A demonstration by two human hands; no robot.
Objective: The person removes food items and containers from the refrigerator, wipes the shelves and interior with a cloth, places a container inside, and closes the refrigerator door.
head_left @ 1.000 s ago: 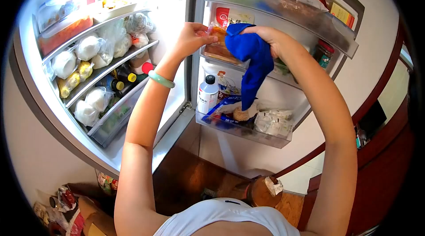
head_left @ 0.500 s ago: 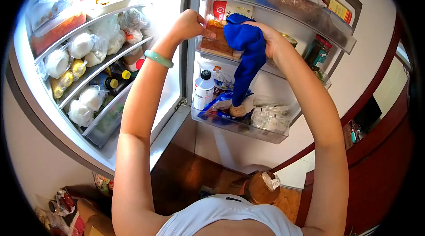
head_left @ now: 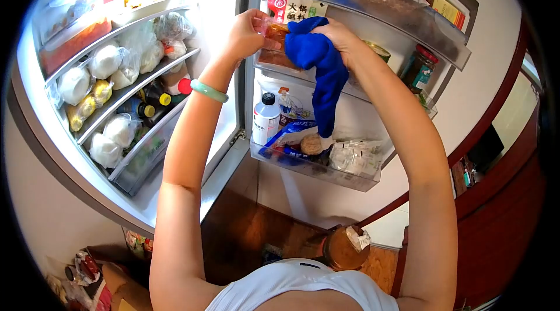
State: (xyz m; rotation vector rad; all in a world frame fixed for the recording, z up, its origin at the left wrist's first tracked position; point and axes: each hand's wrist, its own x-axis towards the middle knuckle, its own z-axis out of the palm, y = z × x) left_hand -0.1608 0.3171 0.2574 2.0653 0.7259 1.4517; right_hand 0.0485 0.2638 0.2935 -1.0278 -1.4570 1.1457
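While closed right hand (head_left: pixel 335 37) clutches draped royal-blue cloth (head_left: pixel 318 60) at clear plastic middle door shelf (head_left: pixel 275 68), left hand (head_left: pixel 249 36) pinches small orange-brown plastic packet (head_left: pixel 275 31), grip nearly closed, just left of cloth.

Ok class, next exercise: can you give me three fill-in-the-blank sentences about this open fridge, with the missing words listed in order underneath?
1. The cloth held in the right hand is ____ in colour.
2. The pale green bangle is worn on the person's ____ arm.
3. The upright bottle in the lowest door bin has a ____ cap.

Missing words: blue; left; black
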